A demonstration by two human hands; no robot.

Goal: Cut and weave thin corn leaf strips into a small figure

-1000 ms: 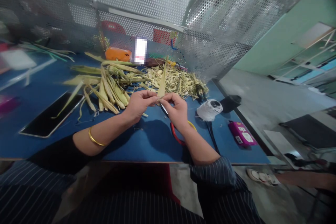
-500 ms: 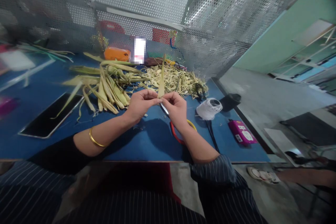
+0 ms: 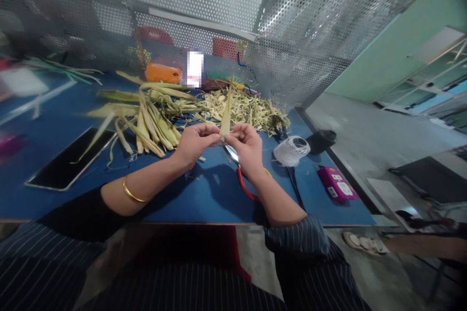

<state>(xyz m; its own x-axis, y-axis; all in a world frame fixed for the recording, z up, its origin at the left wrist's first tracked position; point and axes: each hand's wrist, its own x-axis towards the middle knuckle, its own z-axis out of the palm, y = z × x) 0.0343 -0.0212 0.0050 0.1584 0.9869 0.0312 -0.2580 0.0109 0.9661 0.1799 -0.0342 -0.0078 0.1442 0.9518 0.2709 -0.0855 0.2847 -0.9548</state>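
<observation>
A pale green corn husk, pointed at its top, stands up between my two hands above the blue table. My left hand pinches its lower edge from the left, with thumb and fingers closed. On the other side my right hand grips the same lower end between thumb and fingers. Beneath my right hand lie scissors with red and yellow handles, partly hidden by my wrist. Left of my hands a bundle of long husks rests on the table, and behind the hands spreads a heap of husk scraps.
On the right stand a white thread spool, a black spool and a purple packet. A black flat panel lies at left. An orange pack sits before the perforated metal screen. A person's foot shows at lower right.
My right hand has shifted slightly right, and the held husk's tip has moved a little right. More of the scissors' blades shows now. Both hands keep their hold.
</observation>
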